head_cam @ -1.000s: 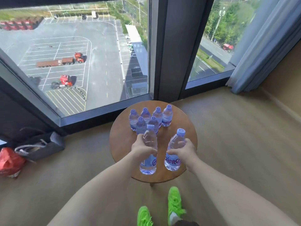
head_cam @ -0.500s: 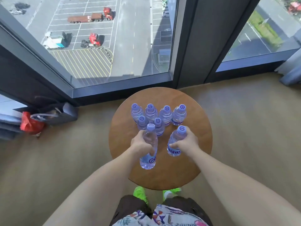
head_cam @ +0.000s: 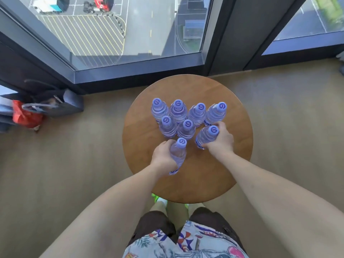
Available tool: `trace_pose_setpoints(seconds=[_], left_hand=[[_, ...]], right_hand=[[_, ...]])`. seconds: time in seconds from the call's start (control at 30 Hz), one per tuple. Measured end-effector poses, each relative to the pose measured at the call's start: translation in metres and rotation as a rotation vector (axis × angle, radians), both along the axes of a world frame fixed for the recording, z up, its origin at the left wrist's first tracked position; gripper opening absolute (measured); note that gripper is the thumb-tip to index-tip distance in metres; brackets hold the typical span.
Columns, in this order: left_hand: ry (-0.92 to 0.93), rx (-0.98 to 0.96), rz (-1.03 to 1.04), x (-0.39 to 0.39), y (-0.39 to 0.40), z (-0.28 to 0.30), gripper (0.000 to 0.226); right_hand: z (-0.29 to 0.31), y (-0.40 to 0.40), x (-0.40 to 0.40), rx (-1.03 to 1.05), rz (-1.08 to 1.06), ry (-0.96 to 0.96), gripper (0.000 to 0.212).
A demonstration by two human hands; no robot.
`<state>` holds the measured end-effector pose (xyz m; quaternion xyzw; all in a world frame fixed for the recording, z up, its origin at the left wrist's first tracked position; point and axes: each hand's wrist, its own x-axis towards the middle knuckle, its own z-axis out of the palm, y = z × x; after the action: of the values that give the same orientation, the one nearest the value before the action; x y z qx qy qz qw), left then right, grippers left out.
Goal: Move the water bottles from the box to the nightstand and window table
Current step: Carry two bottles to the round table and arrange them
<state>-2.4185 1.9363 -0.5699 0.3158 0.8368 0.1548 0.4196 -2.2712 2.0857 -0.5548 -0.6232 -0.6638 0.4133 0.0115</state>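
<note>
A round wooden window table (head_cam: pixel 219 175) stands below the window. Several clear water bottles with purple caps (head_cam: pixel 178 110) stand grouped on its far half. My left hand (head_cam: pixel 163 157) grips one bottle (head_cam: pixel 178 151) by its body, in front of the group. My right hand (head_cam: pixel 220 140) grips a second bottle (head_cam: pixel 207 135), pressed in beside the right end of the group. Whether either bottle's base rests on the tabletop I cannot tell. The box and the nightstand are out of view.
A floor-to-ceiling window (head_cam: pixel 130 34) with a dark frame runs behind the table. A dark bag (head_cam: pixel 61 105) and a red bag (head_cam: pixel 26 116) lie on the floor at the left. Wood-coloured floor surrounds the table. My green shoes (head_cam: pixel 158 199) show under its near edge.
I have stepped closer and now look almost straight down. Both hands have carried their bottles forward toward the group; the right bottle now sits against the group's right side.
</note>
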Motion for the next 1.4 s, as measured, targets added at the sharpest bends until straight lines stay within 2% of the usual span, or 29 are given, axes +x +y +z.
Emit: trace_pose_setpoints(seconds=[0.13, 0.27, 0.37, 0.47, 0.53, 0.67, 0.83, 1.0, 1.1, 1.13, 1.2, 1.3, 1.4], left_hand=[[-0.014, 0.021, 0.013, 0.001, -0.007, -0.003, 0.060], [-0.005, 0.072, -0.008, 0.003, -0.014, -0.007, 0.059], [-0.033, 0.100, 0.022, 0.004, -0.019, -0.010, 0.054], [-0.043, 0.127, 0.019, 0.003, -0.021, -0.010, 0.052], [-0.041, 0.135, 0.002, 0.002, -0.021, -0.011, 0.054], [-0.027, 0.150, -0.053, -0.001, -0.020, -0.012, 0.061], [0.026, 0.222, -0.123, -0.005, -0.019, -0.022, 0.058], [0.013, 0.233, -0.156, -0.009, -0.019, -0.028, 0.070], [0.068, 0.250, -0.155, -0.009, -0.016, -0.030, 0.077], [0.085, 0.249, -0.138, -0.009, -0.016, -0.031, 0.077], [0.115, 0.238, -0.101, -0.009, -0.015, -0.033, 0.076], [0.121, 0.167, -0.042, -0.011, -0.016, -0.034, 0.071], [0.050, 0.125, -0.005, -0.013, -0.020, -0.031, 0.070]], right_hand=[[-0.007, -0.002, -0.003, 0.030, -0.017, 0.017, 0.070], [-0.015, -0.014, 0.000, 0.027, -0.085, 0.062, 0.082], [-0.020, -0.027, 0.005, 0.017, -0.178, 0.006, 0.090], [-0.022, -0.043, 0.012, 0.028, -0.208, -0.084, 0.063], [-0.022, -0.053, 0.015, 0.081, -0.189, -0.052, 0.054], [-0.008, -0.045, 0.005, 0.152, -0.144, 0.066, 0.075], [0.000, -0.018, -0.008, 0.194, -0.055, 0.045, 0.053], [0.000, -0.010, -0.012, 0.204, -0.059, 0.103, 0.054], [0.002, -0.016, -0.014, 0.162, -0.182, 0.165, 0.067], [0.003, -0.021, -0.012, 0.200, -0.222, 0.162, 0.070], [0.006, -0.036, -0.009, 0.405, -0.186, 0.141, 0.060], [0.016, -0.046, -0.019, 0.734, 0.076, 0.188, 0.035], [0.029, -0.038, -0.049, 0.911, 0.351, 0.220, 0.032]])
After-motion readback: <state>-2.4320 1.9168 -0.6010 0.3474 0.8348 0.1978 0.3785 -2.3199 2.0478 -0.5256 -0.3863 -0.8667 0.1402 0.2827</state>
